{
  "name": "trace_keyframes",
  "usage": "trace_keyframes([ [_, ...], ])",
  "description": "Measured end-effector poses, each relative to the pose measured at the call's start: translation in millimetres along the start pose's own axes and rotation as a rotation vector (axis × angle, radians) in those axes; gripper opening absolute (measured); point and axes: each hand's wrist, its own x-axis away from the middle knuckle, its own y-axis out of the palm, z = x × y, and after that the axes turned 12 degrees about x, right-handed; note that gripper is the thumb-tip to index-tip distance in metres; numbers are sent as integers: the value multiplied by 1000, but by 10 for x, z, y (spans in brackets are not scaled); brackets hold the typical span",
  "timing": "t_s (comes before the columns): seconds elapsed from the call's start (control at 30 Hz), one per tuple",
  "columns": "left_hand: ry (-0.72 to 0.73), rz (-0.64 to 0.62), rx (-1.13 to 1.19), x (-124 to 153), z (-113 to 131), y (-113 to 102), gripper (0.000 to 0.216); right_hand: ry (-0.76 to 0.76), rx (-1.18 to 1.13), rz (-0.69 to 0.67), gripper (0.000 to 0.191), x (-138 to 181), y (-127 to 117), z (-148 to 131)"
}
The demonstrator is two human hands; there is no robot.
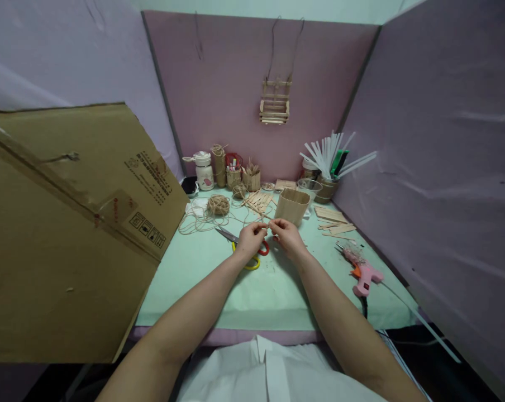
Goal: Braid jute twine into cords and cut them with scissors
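Observation:
Both hands meet above the middle of the green table (219, 290). My left hand (249, 240) and my right hand (286, 235) each pinch a thin strand of twine (268, 225) stretched between their fingertips. Just behind them stands a cup of wooden sticks (291, 205). Scissors (246, 248) with red and yellow handles lie under my left hand. A ball of twine (218, 205) with loose loops lies to the back left.
A pink glue gun (362, 273) lies at the right. Loose wooden sticks (333, 220) are spread at the back right. Jars, a cup of white straws (328, 162) and a small white bottle (204, 169) line the back wall. A large cardboard sheet (68, 223) leans at the left.

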Motion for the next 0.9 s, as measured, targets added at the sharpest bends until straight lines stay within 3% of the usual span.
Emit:
trace_keyframes([
  [0.5, 30, 37, -13, -16, 46, -20, 22, -16, 79, 43, 39, 4, 22, -6],
  [0.9, -30, 60, 76, -6, 80, -9, 19, -79, 89, 18, 22, -4, 28, -2],
])
